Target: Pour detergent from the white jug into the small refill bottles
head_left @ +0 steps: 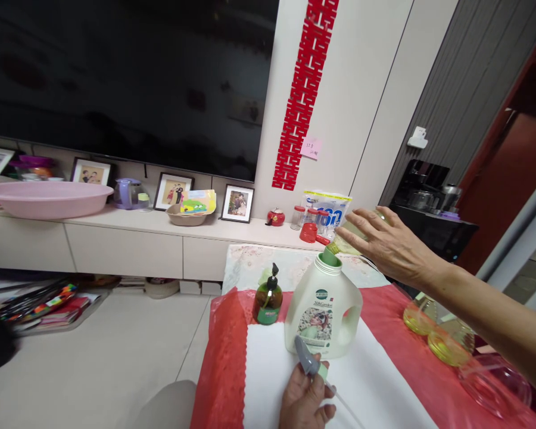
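Note:
My left hand (306, 393), low in the picture, is closed around a pump head (307, 356) with a grey nozzle, a pale green collar and a thin dip tube pointing down to the right. My right hand (375, 238) grips a clear yellowish bottle (351, 238), tipped so its neck meets the mouth of a large pale green detergent jug (324, 310). A green spout shows at the jug's mouth. The jug stands upright with its handle on the right. My right fingers partly hide the bottle. Left of the jug stands a green pump bottle (268, 301) with a black pump.
White paper (375, 375) and red plastic sheeting (223, 345) cover the table. Yellow glass vessels (451, 345) and a pink clear dish (495, 384) lie on the right. Behind, a cabinet ledge holds a pink basin (49, 199), framed photos, red-lidded jars and a red pot (276, 217).

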Tool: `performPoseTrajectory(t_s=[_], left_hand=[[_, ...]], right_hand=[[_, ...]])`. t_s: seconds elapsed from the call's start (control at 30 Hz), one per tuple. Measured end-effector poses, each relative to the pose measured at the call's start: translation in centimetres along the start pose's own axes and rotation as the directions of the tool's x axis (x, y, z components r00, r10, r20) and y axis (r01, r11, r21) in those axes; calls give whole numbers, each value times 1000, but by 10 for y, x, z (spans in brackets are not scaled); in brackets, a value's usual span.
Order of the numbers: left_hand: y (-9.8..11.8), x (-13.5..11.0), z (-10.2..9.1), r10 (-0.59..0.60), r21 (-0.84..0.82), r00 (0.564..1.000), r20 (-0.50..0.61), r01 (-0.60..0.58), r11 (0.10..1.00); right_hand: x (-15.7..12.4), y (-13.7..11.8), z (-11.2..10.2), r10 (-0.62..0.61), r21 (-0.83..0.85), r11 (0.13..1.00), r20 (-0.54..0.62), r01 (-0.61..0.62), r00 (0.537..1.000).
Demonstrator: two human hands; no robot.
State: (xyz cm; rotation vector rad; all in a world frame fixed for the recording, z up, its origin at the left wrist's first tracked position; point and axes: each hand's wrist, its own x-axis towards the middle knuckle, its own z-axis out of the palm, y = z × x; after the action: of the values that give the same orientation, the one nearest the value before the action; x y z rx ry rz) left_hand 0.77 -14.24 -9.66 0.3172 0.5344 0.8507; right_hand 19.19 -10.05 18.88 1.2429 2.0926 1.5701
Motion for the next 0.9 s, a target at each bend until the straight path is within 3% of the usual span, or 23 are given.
performPoseTrajectory(t_s=[0.37,0.5,0.63,0.77,0.9], left_hand=[[-3,3,-3,-2,26,1000,3,1,1000],[-4,4,-5,-1,20,1000,11,1,1000],[-3,4,-5,4,16,1000,21,-5,1000],[-3,0,-1,37,-6,999,40,-37,999],[1,-9,6,89,-33,995,34,-88,996]], right_hand=[[5,-3,-4,-52,-54,997,-101,46,994],[4,-7,-7,-18,-33,999,-4,18,1000],[-6,-10,-1,142,60,987,72,-146,987],[-36,-18,8,325,341,884,44,-320,945],[-84,-50,-1,472,641,633,125,-434,873]])
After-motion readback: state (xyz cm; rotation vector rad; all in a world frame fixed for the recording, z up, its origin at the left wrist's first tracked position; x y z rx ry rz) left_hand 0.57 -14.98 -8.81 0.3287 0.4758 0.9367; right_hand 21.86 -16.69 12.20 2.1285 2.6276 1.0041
